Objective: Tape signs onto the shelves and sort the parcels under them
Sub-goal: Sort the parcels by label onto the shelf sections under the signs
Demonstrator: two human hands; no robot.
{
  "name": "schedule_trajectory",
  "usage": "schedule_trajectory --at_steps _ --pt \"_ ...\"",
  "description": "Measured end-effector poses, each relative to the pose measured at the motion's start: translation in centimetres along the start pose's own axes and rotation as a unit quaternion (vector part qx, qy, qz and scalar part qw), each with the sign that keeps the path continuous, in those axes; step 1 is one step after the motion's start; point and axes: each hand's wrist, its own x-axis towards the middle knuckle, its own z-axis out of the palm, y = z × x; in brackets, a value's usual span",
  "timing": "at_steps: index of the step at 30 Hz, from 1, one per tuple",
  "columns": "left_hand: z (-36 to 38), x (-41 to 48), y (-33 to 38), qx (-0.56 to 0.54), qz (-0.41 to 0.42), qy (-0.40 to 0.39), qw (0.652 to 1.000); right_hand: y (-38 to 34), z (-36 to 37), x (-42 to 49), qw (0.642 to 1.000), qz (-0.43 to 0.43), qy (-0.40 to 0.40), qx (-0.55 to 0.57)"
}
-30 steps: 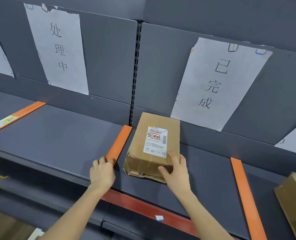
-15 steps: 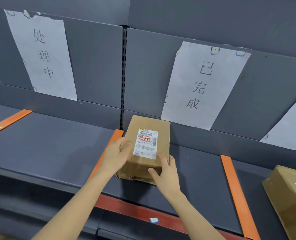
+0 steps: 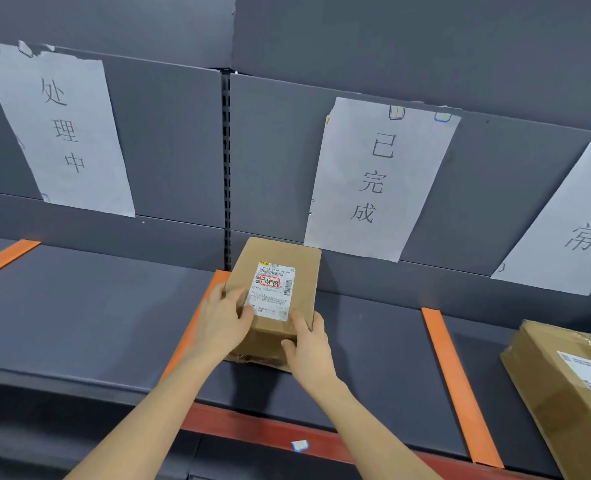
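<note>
1. Holds a small brown parcel point(image 3: 276, 306) on the grey shelf point(image 3: 79, 323), straight below the lower left corner of the middle sign point(image 3: 380, 178), lying flat with its near bottom edge crumpled.
2. Carries a white shipping label point(image 3: 271, 289) on the top face, with a red-ringed handwritten mark in it, below and left of the middle sign.
3. Grasps the parcel's left side with the left hand point(image 3: 223, 320), fingers wrapped onto the top face beside the label's lower left corner.
4. Grasps the parcel's near right corner with the right hand point(image 3: 309, 348), thumb laid up along the top face next to the label, fingers curled over the near face.
5. Touches or nearly touches an orange divider point(image 3: 183, 341) on the left side, partly covered by the left hand; cannot tell which.
6. Shows a second orange divider point(image 3: 456, 386) below and right of the middle sign, well apart from the parcel.
7. Shows a larger brown parcel point(image 3: 564, 393) further right of that, cut off by the frame edge.
8. Shows a slotted upright point(image 3: 226, 168) left of the middle sign, and a left sign point(image 3: 58, 129) beyond it.
9. Shows a right sign point(image 3: 571, 230) on the middle sign's other side, partly out of frame.
10. Shows a red front rail point(image 3: 252, 424) far below the middle sign, with a scrap of blue-edged tape point(image 3: 300, 445) on it.
</note>
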Motion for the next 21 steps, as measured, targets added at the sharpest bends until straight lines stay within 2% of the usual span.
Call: schedule_trajectory --at_steps 3,6,12,15,21 --pt "0.0 0.0 -0.2 0.0 -0.001 -0.011 1.0 0.0 -0.8 -0.3 1.0 -0.011 -0.016 -0.003" --pt "-0.2 -0.1 -0.2 0.058 0.017 -0.005 0.998 0.2 -1.9 -0.8 1.0 -0.019 -0.02 -0.011" --pt "0.1 -0.9 1.7 0.177 0.196 0.036 0.964 1.8 -4.4 -2.6 0.997 -0.001 0.026 -0.075" --pt "1.2 -1.9 3.8 0.21 0.24 0.023 0.948 3.7 -5.6 -4.4 0.993 0.033 0.048 -0.107" --pt "5.1 -4.4 8.4 0.185 0.319 -0.02 0.929 8.2 -8.0 -9.8 0.974 0.141 0.073 -0.161"
